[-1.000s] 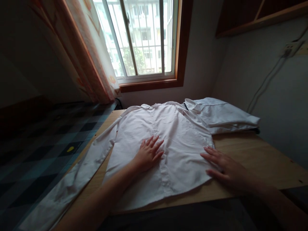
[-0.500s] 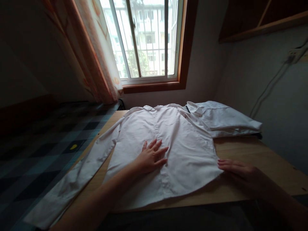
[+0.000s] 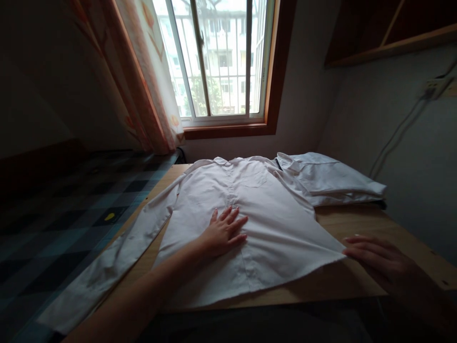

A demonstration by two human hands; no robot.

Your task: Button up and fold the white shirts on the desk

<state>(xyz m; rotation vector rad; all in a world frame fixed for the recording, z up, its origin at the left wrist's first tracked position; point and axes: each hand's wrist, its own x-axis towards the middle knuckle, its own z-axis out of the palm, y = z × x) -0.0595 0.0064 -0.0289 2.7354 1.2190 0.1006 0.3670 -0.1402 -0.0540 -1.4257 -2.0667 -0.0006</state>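
A white long-sleeved shirt [image 3: 282, 228] lies spread out, front side up, with its collar toward the window. Its left-hand sleeve stretches down past the board's edge onto the checked bedding. My left hand [image 3: 224, 231] rests flat on the middle of the shirt, over the button strip, with fingers spread. At the lower right corner of the hem, my right hand [image 3: 374, 259] pinches the cloth and holds it pulled out to the right. Taut creases run from that corner toward my left hand.
Under the shirt is a wooden board [image 3: 350, 224]. Folded white clothing [image 3: 332, 174] lies at its back right. Dark checked bedding [image 3: 71, 219] spreads on the left. A barred window [image 3: 221, 62], an orange-patterned curtain [image 3: 135, 81] and a wall socket with a cord [image 3: 433, 88] surround the board.
My right hand has moved right and slightly toward me, drawing the hem corner outward. The shirt's right side is now stretched tighter. My left hand stays in place.
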